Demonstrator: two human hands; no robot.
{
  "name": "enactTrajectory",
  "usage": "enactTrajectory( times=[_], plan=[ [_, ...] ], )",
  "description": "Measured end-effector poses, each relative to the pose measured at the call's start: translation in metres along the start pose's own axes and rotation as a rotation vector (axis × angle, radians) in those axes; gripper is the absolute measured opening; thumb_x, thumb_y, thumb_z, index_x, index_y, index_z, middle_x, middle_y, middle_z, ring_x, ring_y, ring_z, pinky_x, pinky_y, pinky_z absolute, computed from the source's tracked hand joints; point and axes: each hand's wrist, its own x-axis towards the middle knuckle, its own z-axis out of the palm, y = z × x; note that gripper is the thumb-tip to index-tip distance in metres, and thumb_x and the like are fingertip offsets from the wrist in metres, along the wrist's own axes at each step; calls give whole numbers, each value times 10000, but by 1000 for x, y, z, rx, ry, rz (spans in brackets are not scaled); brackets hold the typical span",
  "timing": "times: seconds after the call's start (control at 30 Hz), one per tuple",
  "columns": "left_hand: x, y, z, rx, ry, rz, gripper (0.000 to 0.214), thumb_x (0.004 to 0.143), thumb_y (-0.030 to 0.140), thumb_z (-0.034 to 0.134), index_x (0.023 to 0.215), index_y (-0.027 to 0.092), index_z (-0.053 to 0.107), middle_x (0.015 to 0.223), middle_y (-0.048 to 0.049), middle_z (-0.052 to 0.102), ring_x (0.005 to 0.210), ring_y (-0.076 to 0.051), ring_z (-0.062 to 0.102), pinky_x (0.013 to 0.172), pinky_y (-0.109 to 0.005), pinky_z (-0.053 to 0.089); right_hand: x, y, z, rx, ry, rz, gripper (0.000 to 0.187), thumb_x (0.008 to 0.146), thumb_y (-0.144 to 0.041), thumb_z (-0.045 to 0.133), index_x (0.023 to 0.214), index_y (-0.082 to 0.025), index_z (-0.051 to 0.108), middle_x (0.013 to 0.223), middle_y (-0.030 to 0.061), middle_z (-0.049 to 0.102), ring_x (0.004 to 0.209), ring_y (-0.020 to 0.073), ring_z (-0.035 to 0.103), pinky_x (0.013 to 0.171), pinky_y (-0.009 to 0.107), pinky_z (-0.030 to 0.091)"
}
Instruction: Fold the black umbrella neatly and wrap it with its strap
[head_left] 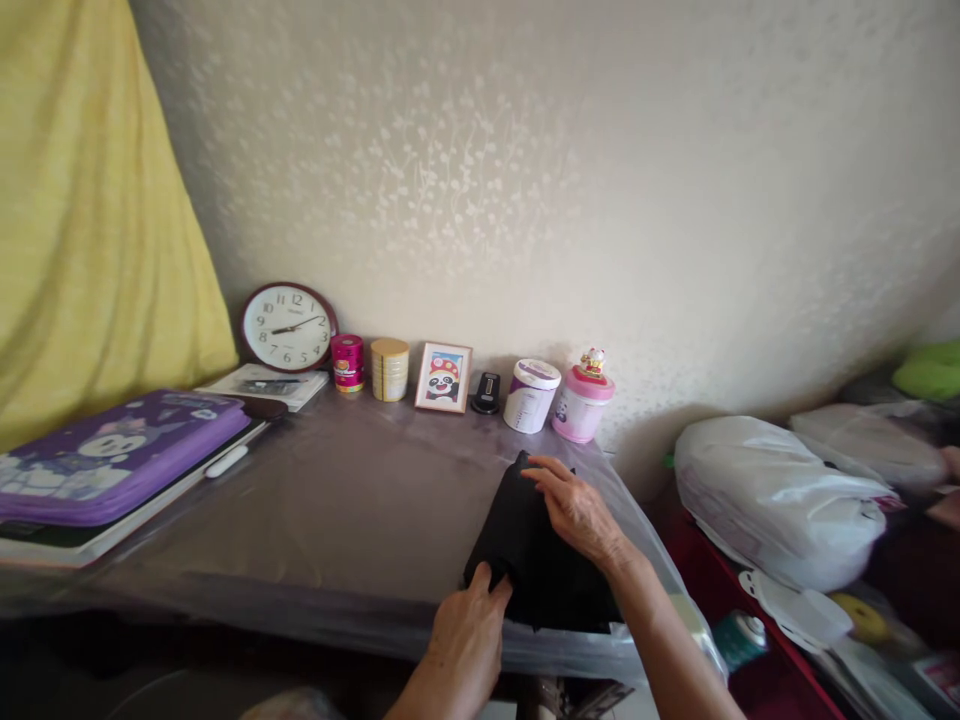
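Left hand (471,622) clamped on near-left edge of folded black cloth (541,572), counter (352,490) underneath; right hand (576,507) rests atop cloth, fingers loosely extended.

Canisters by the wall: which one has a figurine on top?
The pink canister, rightmost of the four: a figurine stands on its lid, while nothing stands on the magenta canister, yellow canister or white canister.

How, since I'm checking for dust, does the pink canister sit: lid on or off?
On: a pink lid caps the pink canister, with a cat figurine on top. How tightly, I cannot tell.
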Motion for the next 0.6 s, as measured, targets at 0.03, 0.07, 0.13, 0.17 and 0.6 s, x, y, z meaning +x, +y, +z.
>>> enactTrajectory(
  times=[0.03, 0.07, 0.13, 0.17, 0.6],
  plan=[
    [0, 1, -1, -7, -3, -5, 531, 741, 77, 414, 1245, 226, 490, 1215, -136, 505, 838, -254, 646, 717, -369, 509, 3, -2, 2, -34, -60, -7, 525, 781, -14, 347, 1207, -251, 541, 1341, 42, 462, 1036, 150, 575, 881, 269, 465],
    [0, 2, -1, -10, -3, -11, 531, 751, 89, 410, 1257, 232, 478, 1220, -129, 504, 845, -246, 645, 725, -364, 508, 5, -4, 4, -72, -110, -15, 565, 761, 4, 350, 1233, -255, 520, 1374, 46, 423, 1025, 151, 584, 864, 267, 476],
    [-2, 3, -1, -6, 0, -23, 527, 768, 113, 404, 1276, 242, 456, 1249, -122, 490, 861, -232, 642, 743, -355, 506, 11, -7, 7, -148, -181, -37, 607, 739, 20, 358, 1258, -262, 496, 1411, 56, 372, 1021, 162, 592, 846, 275, 488],
    [-2, 2, -1, -4, 1, -26, 520, 774, 125, 404, 1278, 243, 453, 1264, -121, 483, 871, -229, 639, 753, -355, 505, 14, -8, 9, -175, -207, -53, 610, 736, 21, 360, 1259, -265, 493, 1422, 58, 353, 1033, 169, 589, 842, 278, 490],
    [-3, -14, -13, -177, -63, -93, 585, 753, 315, 541, 1296, 154, 396, 1062, -125, 622, 945, -298, 619, 809, -403, 483, 35, -18, 14, -193, -218, -72, 430, 799, -59, 371, 1154, -234, 537, 1422, 38, 357, 1027, 162, 589, 850, 279, 474]
  ],
)
